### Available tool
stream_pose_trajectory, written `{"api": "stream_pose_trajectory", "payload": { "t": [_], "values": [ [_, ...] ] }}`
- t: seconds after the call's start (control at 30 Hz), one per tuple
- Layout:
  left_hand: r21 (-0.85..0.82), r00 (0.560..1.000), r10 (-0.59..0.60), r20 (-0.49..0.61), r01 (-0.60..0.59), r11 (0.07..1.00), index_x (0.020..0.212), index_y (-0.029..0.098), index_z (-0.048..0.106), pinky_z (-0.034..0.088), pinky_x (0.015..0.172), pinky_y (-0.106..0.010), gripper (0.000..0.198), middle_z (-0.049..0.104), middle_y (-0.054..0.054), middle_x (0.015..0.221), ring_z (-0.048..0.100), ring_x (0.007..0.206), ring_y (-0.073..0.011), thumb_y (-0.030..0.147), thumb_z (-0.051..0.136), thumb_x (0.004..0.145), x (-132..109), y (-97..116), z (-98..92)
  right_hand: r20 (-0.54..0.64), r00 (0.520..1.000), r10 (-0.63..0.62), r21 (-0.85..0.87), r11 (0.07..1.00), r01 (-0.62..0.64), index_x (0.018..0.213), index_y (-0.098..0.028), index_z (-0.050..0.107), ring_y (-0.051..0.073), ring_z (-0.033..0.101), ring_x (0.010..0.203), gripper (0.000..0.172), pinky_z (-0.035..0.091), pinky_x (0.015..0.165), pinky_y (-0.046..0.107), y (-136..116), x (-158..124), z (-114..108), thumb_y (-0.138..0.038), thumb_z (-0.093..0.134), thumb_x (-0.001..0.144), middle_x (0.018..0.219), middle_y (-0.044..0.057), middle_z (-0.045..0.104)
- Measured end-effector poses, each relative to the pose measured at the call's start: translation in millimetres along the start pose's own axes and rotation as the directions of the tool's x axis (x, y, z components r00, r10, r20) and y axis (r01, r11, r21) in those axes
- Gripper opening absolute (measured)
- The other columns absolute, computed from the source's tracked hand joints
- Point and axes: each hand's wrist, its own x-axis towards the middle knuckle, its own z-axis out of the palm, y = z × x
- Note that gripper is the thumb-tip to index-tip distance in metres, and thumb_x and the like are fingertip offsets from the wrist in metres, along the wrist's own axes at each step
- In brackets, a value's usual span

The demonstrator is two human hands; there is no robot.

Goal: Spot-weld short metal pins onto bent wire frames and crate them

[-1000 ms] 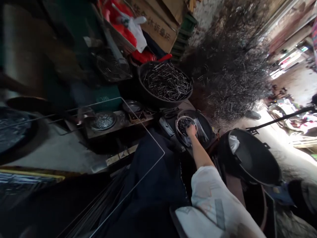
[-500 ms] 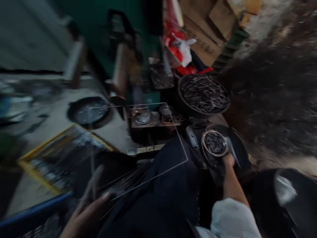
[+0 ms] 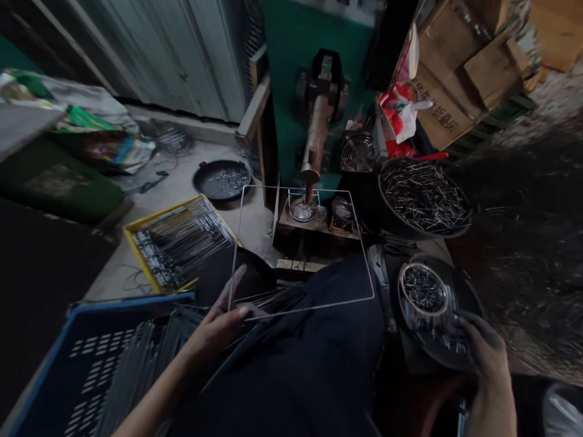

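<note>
The left hand (image 3: pixel 218 328) is reaching forward over the dark lap (image 3: pixel 310 370), fingers splaying wide, the thumb lying along the near corner of a thin wire frame (image 3: pixel 319 305). Whether it is actually pinching the wire, I cannot tell. The frame is hanging out ahead of that hand, tilting up toward the green press (image 3: pixel 319 109). Right under the fingertips a bundle of thin rods (image 3: pixel 273 298) is lying across the lap.

Over to the right hand (image 3: pixel 483 349): it is curling loosely over the near rim of a dark pan (image 3: pixel 437 357), and it is too dim to tell if it is gripping anything. Just beyond its fingers a small steel bowl (image 3: pixel 423 288) full of short pins is sitting in that pan. Farther ahead of it, a big black basin (image 3: pixel 423 194) is brimming with longer pins.

Left of the left hand, a blue crate (image 3: pixel 68 364) is holding more rods, and beyond that a yellow tray (image 3: pixel 139 255) is lying on the floor.
</note>
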Motion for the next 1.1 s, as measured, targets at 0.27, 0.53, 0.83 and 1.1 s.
{"api": "stream_pose_trajectory", "payload": {
  "t": [0.27, 0.53, 0.83, 1.1],
  "values": [
    [0.0, 0.992, 0.04, 0.122, -0.041, 0.999, 0.161, 0.024, 0.003, 0.059, 0.08, -0.037, 0.106, 0.076, -0.005, 0.08, 0.074, 0.081, -0.0262, 0.022, 0.074, 0.082, 8.6, -8.7, -12.9, 0.737, 0.435, -0.517, 0.347, 0.842, 0.413, 0.126, -0.023, 0.07, 0.029, 0.067, 0.113, 0.052, 0.052, 0.1, 0.042, -183.3, -72.1, 128.1, -0.056, 0.068, 0.087, 0.124, 0.011, 0.071],
    [-0.054, 0.995, 0.015, 0.099, -0.01, 0.999, 0.161, 0.026, -0.001, 0.058, 0.074, -0.035, 0.106, 0.076, -0.007, 0.085, 0.073, 0.077, -0.0259, 0.024, 0.072, 0.084, -5.9, -11.2, -19.1, 0.872, 0.083, -0.481, 0.279, 0.631, 0.723, 0.162, -0.023, 0.01, 0.029, 0.023, 0.152, 0.111, 0.026, 0.124, 0.048, -202.6, -93.7, 216.1, -0.035, 0.081, 0.077, 0.166, 0.013, 0.021],
    [-0.08, 0.996, -0.062, 0.069, 0.068, 0.994, 0.16, 0.026, 0.014, 0.055, 0.067, -0.029, 0.099, 0.075, -0.008, 0.08, 0.07, 0.07, -0.0237, 0.027, 0.076, 0.083, -2.1, -5.7, -23.9, 0.867, 0.147, -0.476, 0.227, 0.64, 0.734, 0.162, -0.029, 0.002, 0.025, 0.021, 0.153, 0.114, 0.027, 0.124, 0.045, -199.8, -105.9, 219.5, -0.014, 0.076, 0.075, 0.168, 0.008, 0.014],
    [-0.133, 0.993, -0.117, -0.029, 0.112, 0.985, 0.159, 0.03, 0.021, 0.056, 0.072, -0.035, 0.105, 0.076, -0.007, 0.083, 0.073, 0.074, -0.0287, 0.027, 0.083, 0.075, 6.8, -11.8, -24.2, 0.877, 0.186, -0.442, 0.199, 0.688, 0.698, 0.161, -0.032, 0.005, 0.024, 0.024, 0.152, 0.113, 0.031, 0.123, 0.043, -203.9, -100.9, 213.5, -0.012, 0.074, 0.075, 0.167, 0.005, 0.018]
  ]
}}
